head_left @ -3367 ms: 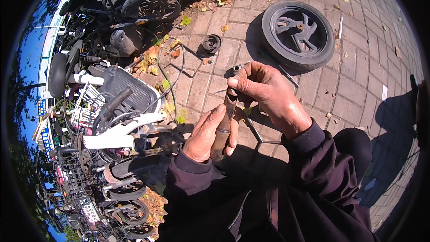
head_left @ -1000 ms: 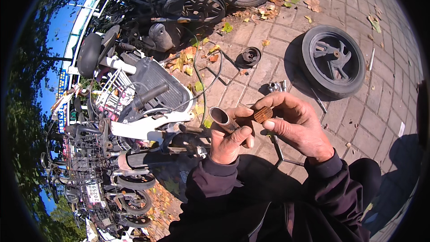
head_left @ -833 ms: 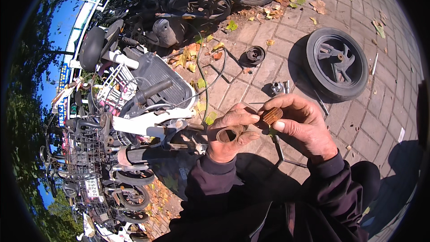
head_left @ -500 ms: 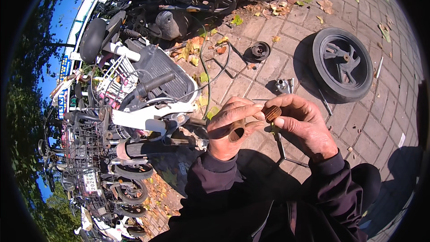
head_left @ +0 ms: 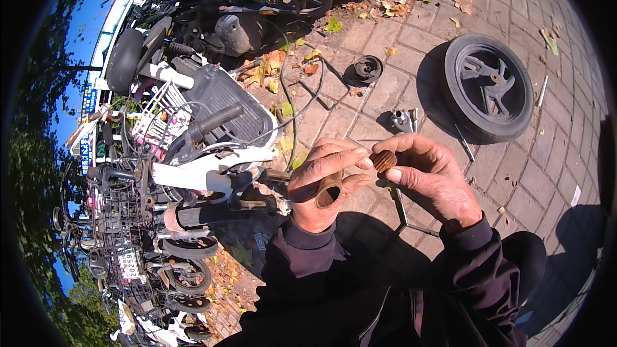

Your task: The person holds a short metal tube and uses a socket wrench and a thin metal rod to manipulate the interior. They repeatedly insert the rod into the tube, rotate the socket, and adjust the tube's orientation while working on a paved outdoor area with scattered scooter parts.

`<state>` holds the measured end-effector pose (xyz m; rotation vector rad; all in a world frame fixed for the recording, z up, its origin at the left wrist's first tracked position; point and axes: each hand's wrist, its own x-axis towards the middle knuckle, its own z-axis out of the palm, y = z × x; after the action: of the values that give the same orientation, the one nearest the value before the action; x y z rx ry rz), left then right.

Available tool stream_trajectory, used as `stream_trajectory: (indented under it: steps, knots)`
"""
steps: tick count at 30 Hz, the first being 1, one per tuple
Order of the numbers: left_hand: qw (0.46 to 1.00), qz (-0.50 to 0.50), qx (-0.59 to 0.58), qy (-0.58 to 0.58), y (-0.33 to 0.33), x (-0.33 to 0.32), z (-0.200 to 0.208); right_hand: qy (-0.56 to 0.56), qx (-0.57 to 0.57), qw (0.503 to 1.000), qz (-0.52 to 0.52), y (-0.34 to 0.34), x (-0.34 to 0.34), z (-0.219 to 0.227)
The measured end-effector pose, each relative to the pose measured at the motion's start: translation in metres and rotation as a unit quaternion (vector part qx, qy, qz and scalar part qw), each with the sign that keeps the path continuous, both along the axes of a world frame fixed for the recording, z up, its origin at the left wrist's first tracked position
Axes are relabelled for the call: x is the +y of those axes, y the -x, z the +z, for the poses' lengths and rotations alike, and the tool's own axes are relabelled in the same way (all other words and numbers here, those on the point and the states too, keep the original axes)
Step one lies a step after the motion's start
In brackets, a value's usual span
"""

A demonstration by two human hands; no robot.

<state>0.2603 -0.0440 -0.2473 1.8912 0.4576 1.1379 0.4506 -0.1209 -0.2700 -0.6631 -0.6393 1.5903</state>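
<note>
In front of me, my left hand [head_left: 313,200] is closed around a rusty brown hollow tube [head_left: 325,202], its open end facing up toward me. My right hand [head_left: 440,183] pinches a small brown ridged round piece [head_left: 385,161] between thumb and fingers. The fingertips of both hands almost meet at the ridged piece; whether the left ones touch it I cannot tell. Below the right hand, on the paving, lies an angled metal wrench [head_left: 404,218]. Beyond the hands is a shiny metal fitting [head_left: 402,120].
A black spoked wheel [head_left: 490,87] lies flat at the right, with a metal rod [head_left: 464,142] beside it. A round dark metal part [head_left: 368,69] sits farther back near a cable. A white scooter [head_left: 193,173] lies on its side at the left, among other bikes.
Both hands have shifted slightly left in the picture, still holding the same pieces. The whole scene has drifted a little with the head.
</note>
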Motion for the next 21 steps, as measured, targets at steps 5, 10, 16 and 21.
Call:
stream_trajectory:
  steps: [5, 10, 16, 21]
  knots:
    - [0.962, 0.068, -0.149, 0.22, -0.001, -0.002, -0.007, 0.048, -0.002, 0.999, -0.014, 0.003, 0.002, -0.004]
    - [0.64, 0.1, -0.334, 0.685, 0.019, 0.019, -0.02, 0.086, -0.108, 0.99, -0.02, 0.007, 0.003, -0.009]
    - [0.534, 0.057, -0.384, 0.751, 0.026, 0.024, -0.033, 0.122, -0.135, 0.983, -0.016, 0.012, 0.0, -0.016]
    - [0.474, 0.003, -0.41, 0.779, 0.029, 0.024, -0.033, 0.139, -0.121, 0.983, -0.018, 0.014, 0.001, -0.017]
